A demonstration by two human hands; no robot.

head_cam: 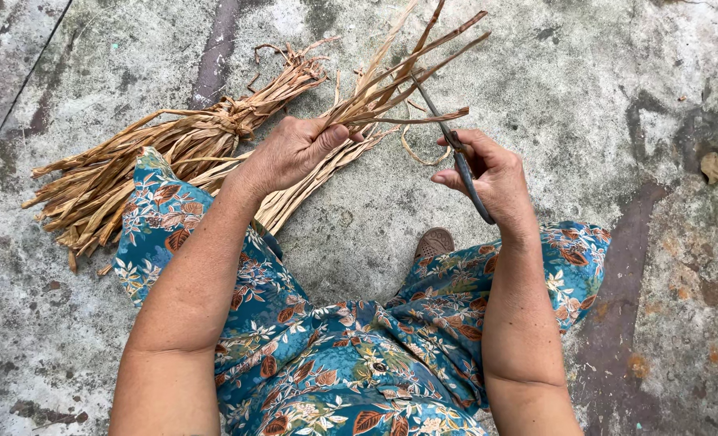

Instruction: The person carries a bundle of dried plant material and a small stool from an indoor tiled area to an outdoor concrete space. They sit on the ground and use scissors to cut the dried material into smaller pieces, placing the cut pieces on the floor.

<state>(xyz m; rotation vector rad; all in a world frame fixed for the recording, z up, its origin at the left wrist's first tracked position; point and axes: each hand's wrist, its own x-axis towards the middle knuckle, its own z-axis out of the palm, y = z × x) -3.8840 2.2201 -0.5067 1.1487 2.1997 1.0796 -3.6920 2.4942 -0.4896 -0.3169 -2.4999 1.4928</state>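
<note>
Right now the left hand (294, 152) is gripping a handful of dry straw-coloured leaf strips (399, 77), fingers closed tight around them near their middle. The strips are fanning up and away from the person, their long axis slanting toward the upper right, while their lower ends are trailing back down toward the left knee. The right hand (492, 173) is holding a pair of dark metal scissors (456, 153), fingers curled through and around the handles, with the blades pointing up and to the left. The blades are crossing the strips just above the left hand's thumb, so the tool is meeting the strips at an angle rather than lying along them. Both hands are close together, the left one nearer the strips. A tied bundle (165, 153) of the same leaves is lying on the concrete floor (601, 64) just beside the left forearm.
</note>
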